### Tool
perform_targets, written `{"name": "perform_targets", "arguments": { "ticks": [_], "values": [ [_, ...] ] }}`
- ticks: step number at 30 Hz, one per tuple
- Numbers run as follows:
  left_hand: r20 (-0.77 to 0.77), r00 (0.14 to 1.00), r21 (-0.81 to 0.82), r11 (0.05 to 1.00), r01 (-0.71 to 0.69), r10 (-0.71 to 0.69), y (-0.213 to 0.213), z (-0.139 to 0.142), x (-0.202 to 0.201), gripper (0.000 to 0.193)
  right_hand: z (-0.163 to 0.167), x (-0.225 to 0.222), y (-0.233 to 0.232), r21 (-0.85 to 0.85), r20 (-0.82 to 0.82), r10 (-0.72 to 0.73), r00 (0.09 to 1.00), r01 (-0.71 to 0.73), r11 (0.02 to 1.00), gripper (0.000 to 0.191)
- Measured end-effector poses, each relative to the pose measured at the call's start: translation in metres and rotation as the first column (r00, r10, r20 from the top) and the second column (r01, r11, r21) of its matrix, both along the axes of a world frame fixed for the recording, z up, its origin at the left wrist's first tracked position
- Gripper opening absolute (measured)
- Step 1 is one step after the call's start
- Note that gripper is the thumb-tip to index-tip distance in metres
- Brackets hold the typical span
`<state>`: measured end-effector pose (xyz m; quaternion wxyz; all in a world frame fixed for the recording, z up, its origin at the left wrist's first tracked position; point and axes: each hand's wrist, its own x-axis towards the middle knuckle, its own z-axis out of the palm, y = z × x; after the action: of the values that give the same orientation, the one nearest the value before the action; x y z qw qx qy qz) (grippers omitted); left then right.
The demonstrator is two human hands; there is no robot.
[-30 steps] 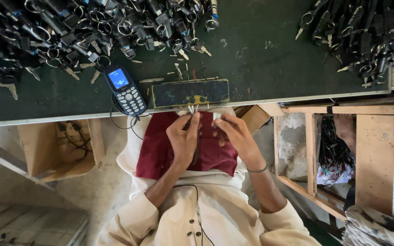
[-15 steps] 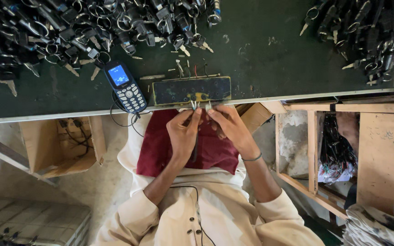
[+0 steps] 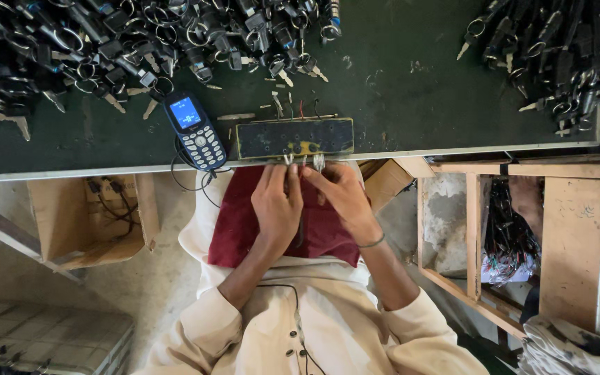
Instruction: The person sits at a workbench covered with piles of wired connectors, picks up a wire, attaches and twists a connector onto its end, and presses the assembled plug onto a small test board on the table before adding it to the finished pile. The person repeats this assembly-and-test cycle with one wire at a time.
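My left hand (image 3: 277, 201) and my right hand (image 3: 335, 191) meet at the near edge of the dark green table (image 3: 397, 104), over a red cloth (image 3: 244, 229) on my lap. Both pinch small metal keys (image 3: 303, 161) that stick out just below a black box with yellow fittings (image 3: 294, 138) lying at the table edge. A dark thin part hangs below my left hand. Which hand grips which key is hard to tell.
A blue keypad phone (image 3: 194, 130) with a lit screen lies left of the box, its cable hanging off the edge. Heaps of black lock parts with keys fill the far left (image 3: 105, 42) and far right (image 3: 557, 55). A cardboard box (image 3: 92, 222) and wooden shelves (image 3: 508, 236) stand below.
Both hands have stayed at the box's near edge, with small finger shifts around the keys. The view has moved slightly.
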<state>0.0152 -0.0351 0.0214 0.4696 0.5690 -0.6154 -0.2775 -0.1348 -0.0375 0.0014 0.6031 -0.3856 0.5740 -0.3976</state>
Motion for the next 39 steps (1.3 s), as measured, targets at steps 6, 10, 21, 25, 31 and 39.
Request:
{"name": "perform_targets", "arguments": {
  "ticks": [6,10,21,25,31,39],
  "values": [
    [-0.044,0.992,0.124,0.985,0.119,-0.114,-0.001,0.006,0.016,0.019,0.000,0.004,-0.001,0.090,0.123,-0.129,0.984,0.119,0.989,0.016],
    [-0.091,0.988,0.221,0.964,0.144,-0.127,-0.007,0.000,0.021,0.021,0.000,0.002,-0.002,0.068,0.127,-0.097,0.987,0.089,0.994,0.018],
    [-0.068,0.995,0.148,0.986,0.079,-0.070,-0.002,-0.004,0.011,0.023,0.000,0.001,-0.004,0.075,0.127,-0.094,0.988,0.085,0.994,0.017],
    [0.065,0.989,-0.002,0.991,0.132,-0.131,-0.007,-0.002,0.015,0.021,-0.003,-0.001,-0.003,0.065,0.148,-0.093,0.985,0.084,0.994,0.017],
    [0.113,0.987,-0.009,0.993,0.115,-0.113,-0.014,0.003,0.017,0.018,-0.004,0.002,-0.003,0.038,0.086,-0.080,0.993,0.077,0.996,0.017],
    [0.149,0.988,-0.003,0.999,0.038,-0.037,-0.004,0.001,0.024,0.009,-0.005,0.001,-0.005,0.078,0.070,-0.105,0.992,0.099,0.992,0.016]
  ]
}}
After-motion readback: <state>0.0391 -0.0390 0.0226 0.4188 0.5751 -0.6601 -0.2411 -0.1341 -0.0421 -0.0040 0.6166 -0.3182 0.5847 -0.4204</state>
